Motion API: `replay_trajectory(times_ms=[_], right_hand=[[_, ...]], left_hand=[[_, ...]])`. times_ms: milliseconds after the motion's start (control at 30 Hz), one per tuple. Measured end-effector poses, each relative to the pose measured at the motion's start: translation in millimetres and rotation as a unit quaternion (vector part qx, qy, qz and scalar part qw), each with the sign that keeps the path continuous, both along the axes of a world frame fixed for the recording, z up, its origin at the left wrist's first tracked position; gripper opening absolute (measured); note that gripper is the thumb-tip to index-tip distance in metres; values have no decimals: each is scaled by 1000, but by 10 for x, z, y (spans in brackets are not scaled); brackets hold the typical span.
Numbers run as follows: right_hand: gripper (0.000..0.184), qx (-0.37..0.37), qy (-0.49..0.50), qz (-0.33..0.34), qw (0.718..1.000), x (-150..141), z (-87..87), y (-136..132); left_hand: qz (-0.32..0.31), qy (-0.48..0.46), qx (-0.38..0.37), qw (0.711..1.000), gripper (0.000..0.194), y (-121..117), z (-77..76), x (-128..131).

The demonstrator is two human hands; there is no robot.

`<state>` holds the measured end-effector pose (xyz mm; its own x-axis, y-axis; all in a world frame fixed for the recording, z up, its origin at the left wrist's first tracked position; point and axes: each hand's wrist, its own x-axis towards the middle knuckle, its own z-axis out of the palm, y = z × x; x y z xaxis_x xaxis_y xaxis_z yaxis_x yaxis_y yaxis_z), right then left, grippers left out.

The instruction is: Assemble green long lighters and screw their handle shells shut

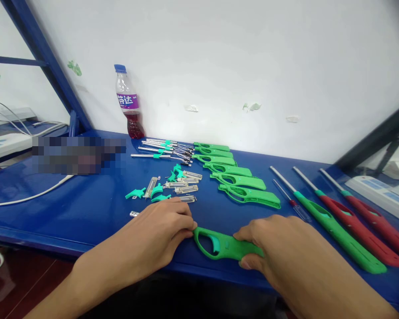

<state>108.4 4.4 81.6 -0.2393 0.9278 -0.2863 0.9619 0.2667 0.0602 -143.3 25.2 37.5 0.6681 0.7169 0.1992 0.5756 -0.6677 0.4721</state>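
Note:
A green long-necked gas lighter (231, 246) lies across the front of the table, its turquoise trigger (215, 244) set in the loop. My right hand (275, 243) is closed around its handle end, thumb on the near side. At the other end, the fingertips of my left hand (162, 226) pinch the lighter's nose. A short silver tube tip (134, 214) pokes out beyond my left hand; the stretch between is hidden under it. Behind my left hand lie clear fuel tanks (186, 189) and loose turquoise triggers (135, 193).
Several green casing halves (249, 196) lie in a row behind. Metal tubes with wires (151, 156) and a drink bottle (128, 102) are near the wall. To the right are a screwdriver (299, 210), a green lighter (339, 230), two red lighters (355, 221) and a power strip (382, 195).

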Motion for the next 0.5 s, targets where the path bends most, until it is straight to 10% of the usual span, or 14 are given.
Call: replay_trajectory(times_ms=[500], right_hand=[[16,151,63,53,985,75,-251,-100]], left_hand=[[21,45,53,997,34,-17,-28,65]])
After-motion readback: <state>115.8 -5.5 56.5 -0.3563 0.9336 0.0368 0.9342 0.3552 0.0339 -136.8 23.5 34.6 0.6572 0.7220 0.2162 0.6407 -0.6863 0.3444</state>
